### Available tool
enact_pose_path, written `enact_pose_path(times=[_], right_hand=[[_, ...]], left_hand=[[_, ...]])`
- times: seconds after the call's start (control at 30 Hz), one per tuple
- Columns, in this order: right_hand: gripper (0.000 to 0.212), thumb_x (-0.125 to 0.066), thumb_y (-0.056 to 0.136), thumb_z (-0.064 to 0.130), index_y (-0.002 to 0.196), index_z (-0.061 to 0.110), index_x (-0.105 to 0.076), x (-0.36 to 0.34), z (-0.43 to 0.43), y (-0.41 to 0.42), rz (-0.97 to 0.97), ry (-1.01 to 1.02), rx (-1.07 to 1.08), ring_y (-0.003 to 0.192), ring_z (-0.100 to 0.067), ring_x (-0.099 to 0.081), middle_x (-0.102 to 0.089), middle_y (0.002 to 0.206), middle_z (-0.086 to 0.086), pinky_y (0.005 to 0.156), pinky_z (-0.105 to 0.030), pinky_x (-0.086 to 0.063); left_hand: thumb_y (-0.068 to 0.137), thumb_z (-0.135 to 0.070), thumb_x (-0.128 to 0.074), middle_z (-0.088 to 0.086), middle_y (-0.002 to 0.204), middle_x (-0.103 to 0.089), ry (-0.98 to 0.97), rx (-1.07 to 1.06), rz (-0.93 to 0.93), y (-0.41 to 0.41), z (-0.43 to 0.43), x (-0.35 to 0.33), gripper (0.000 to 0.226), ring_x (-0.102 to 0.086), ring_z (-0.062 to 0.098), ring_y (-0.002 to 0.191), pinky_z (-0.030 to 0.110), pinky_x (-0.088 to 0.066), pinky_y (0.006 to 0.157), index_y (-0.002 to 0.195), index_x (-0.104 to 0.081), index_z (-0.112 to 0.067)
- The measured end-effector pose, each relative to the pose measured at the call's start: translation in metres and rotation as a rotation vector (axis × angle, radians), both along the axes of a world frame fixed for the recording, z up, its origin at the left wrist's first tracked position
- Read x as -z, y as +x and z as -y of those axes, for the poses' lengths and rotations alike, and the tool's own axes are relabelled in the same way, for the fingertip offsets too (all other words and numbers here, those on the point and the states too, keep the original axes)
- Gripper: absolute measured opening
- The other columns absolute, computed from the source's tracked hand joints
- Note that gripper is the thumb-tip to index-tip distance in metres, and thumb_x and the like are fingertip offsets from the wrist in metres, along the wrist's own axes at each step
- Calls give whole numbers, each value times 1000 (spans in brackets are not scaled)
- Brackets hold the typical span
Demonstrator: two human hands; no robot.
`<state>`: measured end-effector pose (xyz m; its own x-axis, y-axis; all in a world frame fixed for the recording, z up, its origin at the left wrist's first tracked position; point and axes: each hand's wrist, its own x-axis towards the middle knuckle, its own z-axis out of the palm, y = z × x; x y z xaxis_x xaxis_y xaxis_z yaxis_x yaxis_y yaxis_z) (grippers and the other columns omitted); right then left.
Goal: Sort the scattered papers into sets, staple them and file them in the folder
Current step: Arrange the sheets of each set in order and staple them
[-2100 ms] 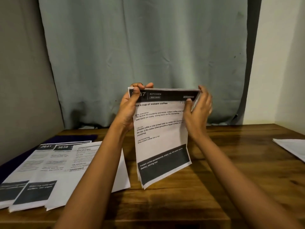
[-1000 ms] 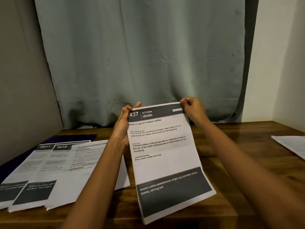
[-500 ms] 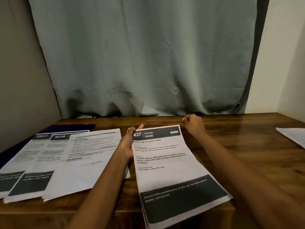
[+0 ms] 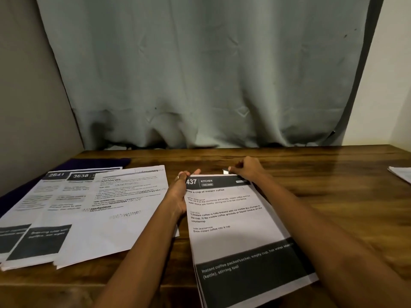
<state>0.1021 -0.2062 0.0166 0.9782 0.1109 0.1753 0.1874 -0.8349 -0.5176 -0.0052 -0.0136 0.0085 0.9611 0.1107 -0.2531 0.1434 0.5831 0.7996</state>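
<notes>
A set of papers [image 4: 233, 230] headed "437 KITCHEN" lies flat on the wooden table [image 4: 333, 185], its lower end hanging over the front edge. My left hand [image 4: 180, 194] holds the set's top left corner, thumb on the header. My right hand [image 4: 248, 170] is curled at the top edge near the right corner and pinches the sheets there; a small pale bit shows at its fingertips, and I cannot tell what it is. A dark purple folder [image 4: 100, 162] lies at the back left, mostly under other papers. No stapler is in view.
Three overlapping paper sets lie at the left: one headed 2641 [image 4: 33, 207], one headed 3638 [image 4: 73, 201] and a plainer sheet [image 4: 124, 210]. More paper [image 4: 401, 176] pokes in at the right edge. A grey curtain [image 4: 200, 74] hangs behind the table.
Both hands brought the 437 set down from upright in the air and laid it flat on the table. The left piles have not moved.
</notes>
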Motion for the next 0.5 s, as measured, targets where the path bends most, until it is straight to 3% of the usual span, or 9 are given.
enact_pose_path(times=[0.07,0.2,0.3,0.4,0.5], right_hand=[[32,-71,82,44,80,14,-63,-2,-6,2,-5,-72,-3,85,-18,-58,-64,82,-2,76,-30,-45],[27,-67,87,37,97,13,-66,-5,-17,5,25,-265,49,101,-21,-57,-65,102,-6,83,-32,-42],[29,-62,89,42,99,16,-68,-4,-24,3,115,-178,87,102,-23,-57,-66,103,-5,89,-36,-41],[22,-61,92,31,103,12,-66,-9,-35,-3,360,380,33,90,-19,-61,-67,94,-3,87,-36,-50],[21,-55,96,19,110,4,-60,-26,-55,-22,287,1089,-43,81,-11,-59,-61,93,-3,73,-14,-50]], left_hand=[[104,-30,-35,3,104,-69,-3,-1,-5,1,0,0,28,-69,26,73,45,-58,52,80,-43,-19],[104,-30,-36,2,101,-71,3,3,-11,2,-1,1,27,-70,25,72,45,-58,53,80,-44,-19],[104,-30,-36,3,101,-70,-13,-5,-10,1,0,0,28,-71,25,66,43,-57,48,79,-43,-19],[104,-29,-36,3,101,-69,-15,-8,-9,1,1,0,29,-69,26,74,43,-57,49,78,-43,-19],[104,-28,-36,3,101,-69,-18,-11,-12,0,2,0,26,-67,27,78,43,-57,48,80,-43,-19]])
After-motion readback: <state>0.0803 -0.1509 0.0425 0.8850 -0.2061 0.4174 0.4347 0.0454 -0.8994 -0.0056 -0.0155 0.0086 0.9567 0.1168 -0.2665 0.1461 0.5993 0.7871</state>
